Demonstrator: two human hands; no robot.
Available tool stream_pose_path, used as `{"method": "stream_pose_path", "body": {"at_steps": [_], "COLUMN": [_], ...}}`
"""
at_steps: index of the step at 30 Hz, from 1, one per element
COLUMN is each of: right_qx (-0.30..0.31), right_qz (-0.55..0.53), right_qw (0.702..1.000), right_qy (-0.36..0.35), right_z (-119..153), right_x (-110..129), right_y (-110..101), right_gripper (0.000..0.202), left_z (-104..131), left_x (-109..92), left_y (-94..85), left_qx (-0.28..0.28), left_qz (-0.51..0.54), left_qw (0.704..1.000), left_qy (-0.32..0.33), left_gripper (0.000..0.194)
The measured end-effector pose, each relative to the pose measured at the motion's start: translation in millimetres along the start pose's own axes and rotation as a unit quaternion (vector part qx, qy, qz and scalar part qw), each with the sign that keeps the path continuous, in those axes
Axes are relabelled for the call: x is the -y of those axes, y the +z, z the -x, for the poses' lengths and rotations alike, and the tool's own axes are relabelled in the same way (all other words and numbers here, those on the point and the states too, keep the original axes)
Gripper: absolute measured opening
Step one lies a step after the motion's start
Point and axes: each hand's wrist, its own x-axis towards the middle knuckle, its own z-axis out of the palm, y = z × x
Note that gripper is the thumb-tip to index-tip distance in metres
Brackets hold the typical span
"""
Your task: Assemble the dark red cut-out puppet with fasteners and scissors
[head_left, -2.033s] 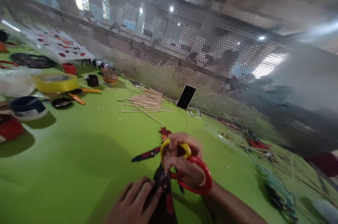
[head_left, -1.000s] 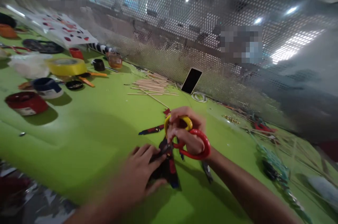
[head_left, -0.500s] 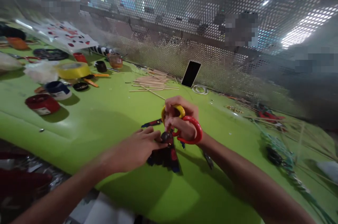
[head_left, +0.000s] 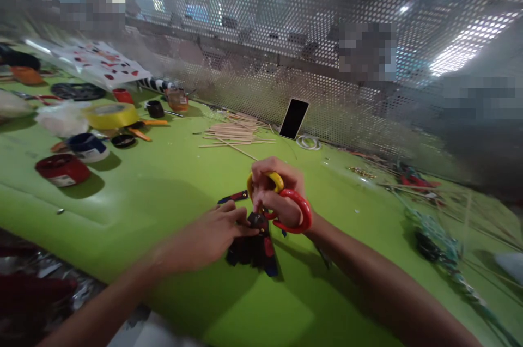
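Observation:
A small dark figure with red and blue parts (head_left: 254, 251) lies on the green table in front of me. My left hand (head_left: 216, 230) has its fingertips on the figure's round dark top, from the left side. Scissors with one yellow and one red handle loop (head_left: 303, 208) hang on my right hand (head_left: 278, 189), whose fingers pass through the loops and pinch at the figure's top. The scissor blades are mostly hidden. A narrow red and blue piece (head_left: 232, 197) reaches out to the upper left of the hands.
Thin wooden sticks (head_left: 237, 132), a phone (head_left: 294, 118) and white rings (head_left: 308, 142) lie near the mesh screen. On the left are yellow tape (head_left: 112, 116), a red roll (head_left: 62, 169) and a blue roll (head_left: 87, 146). Green netting (head_left: 437, 232) lies right.
The view has shifted slightly, so the hands and figure appear a little lower. Both hands keep nearly the same pose at the figure's top.

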Motion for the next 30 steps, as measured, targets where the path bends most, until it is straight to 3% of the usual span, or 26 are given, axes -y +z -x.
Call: {"method": "stream_pose_path", "body": {"at_steps": [4,9,15,20,25,30], "right_qx": [-0.004,0.011,0.0,-0.029,-0.044,-0.048], "right_qz": [0.022,0.033,0.028,0.031,0.015,0.034], "right_qw": [1.0,0.999,0.999,0.998,0.998,0.997], "right_qy": [0.015,0.02,0.019,0.035,0.046,0.044], "right_z": [-0.3,2.7,0.6,0.6,4.5,7.4], "right_x": [-2.6,-5.3,-1.1,5.1,11.6,12.4], "right_y": [-2.1,-4.4,-2.9,1.0,5.1,7.0], "right_gripper": [0.018,0.021,0.02,0.019,0.019,0.018], "left_z": [0.1,0.9,3.5,4.7,3.1,3.7], "left_x": [2.7,13.0,18.5,16.5,14.2,15.2], "left_y": [2.0,15.9,27.8,29.1,24.6,27.3], "left_qx": [-0.007,0.001,-0.027,-0.069,-0.041,-0.049], "left_qz": [-0.012,0.016,0.025,0.028,0.033,0.028], "left_qw": [1.0,1.0,0.999,0.997,0.999,0.998], "left_qy": [0.01,0.006,-0.002,0.007,0.009,0.003], "left_gripper": [0.061,0.05,0.051,0.054,0.052,0.051]}}
